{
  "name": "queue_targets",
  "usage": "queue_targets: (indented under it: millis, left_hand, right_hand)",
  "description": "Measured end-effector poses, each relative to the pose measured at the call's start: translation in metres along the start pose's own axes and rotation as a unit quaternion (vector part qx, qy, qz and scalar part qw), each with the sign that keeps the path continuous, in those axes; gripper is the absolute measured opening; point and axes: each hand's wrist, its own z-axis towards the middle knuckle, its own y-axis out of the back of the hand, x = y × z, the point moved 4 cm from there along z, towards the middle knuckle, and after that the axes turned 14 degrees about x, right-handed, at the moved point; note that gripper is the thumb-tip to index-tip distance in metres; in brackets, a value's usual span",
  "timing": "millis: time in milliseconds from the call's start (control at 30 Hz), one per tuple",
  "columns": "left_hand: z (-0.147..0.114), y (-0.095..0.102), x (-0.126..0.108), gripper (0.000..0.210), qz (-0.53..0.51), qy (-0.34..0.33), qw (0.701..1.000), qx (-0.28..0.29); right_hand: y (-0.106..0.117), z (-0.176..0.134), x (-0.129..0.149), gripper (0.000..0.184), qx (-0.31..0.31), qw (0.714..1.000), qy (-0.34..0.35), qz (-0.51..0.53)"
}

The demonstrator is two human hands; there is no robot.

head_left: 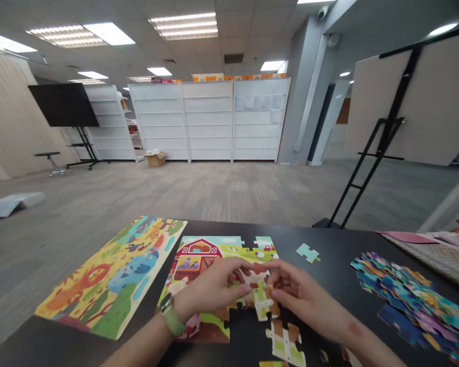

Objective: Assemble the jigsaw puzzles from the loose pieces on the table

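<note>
Here we are at the fingers: both our thumbs and forefingers bend in close, narrowly parted, left hand (214,285) and right hand (300,290) almost meeting over a fence piece (263,304). The right thumb is right at its edge; whether either hand truly grips it, we can't tell. That piece sits over the right side of the farm puzzle (202,250), its red barn showing above our left hand, a gap in the top edge. Just below, another piece (286,342) lies on the black counter (329,242). A pale teal piece (308,252) rests alone beyond our right hand, and farther right, there's a heaped pile (409,295)! Out left, an animal puzzle (115,278) lies flat; across the floor, white shelves (208,122) stand.
</note>
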Motion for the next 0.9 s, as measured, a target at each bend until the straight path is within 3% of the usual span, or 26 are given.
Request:
queue_targets:
  millis: [133,267,367,500,733,900]
  left_hand:
    - [0.007,-0.015,-0.007,0.019,-0.135,0.005,0.991,0.02]
    - [0.005,-0.009,-0.001,0.009,-0.186,0.044,0.981,0.011]
    - [0.002,-0.001,0.006,0.015,-0.196,0.064,0.978,0.01]
    - [-0.001,0.004,0.012,0.02,-0.201,0.082,0.976,0.014]
    - [-0.002,0.005,0.011,0.026,-0.2,0.077,0.976,0.045]
    - [-0.001,0.015,0.011,0.018,-0.141,0.06,0.988,0.005]
  right_hand:
    - [-0.02,0.008,-0.001,0.034,-0.001,0.998,0.036,0.052]
    - [-0.024,0.005,0.004,0.033,0.005,1.0,0.023,-0.006]
    - [-0.024,0.0,0.009,0.043,0.016,0.997,-0.011,-0.075]
    - [-0.027,-0.004,0.015,0.052,-0.018,0.982,-0.001,-0.187]
    - [-0.03,-0.004,0.016,0.03,-0.038,0.957,0.065,-0.279]
    - [-0.04,-0.003,0.026,0.028,0.033,0.955,0.061,-0.287]
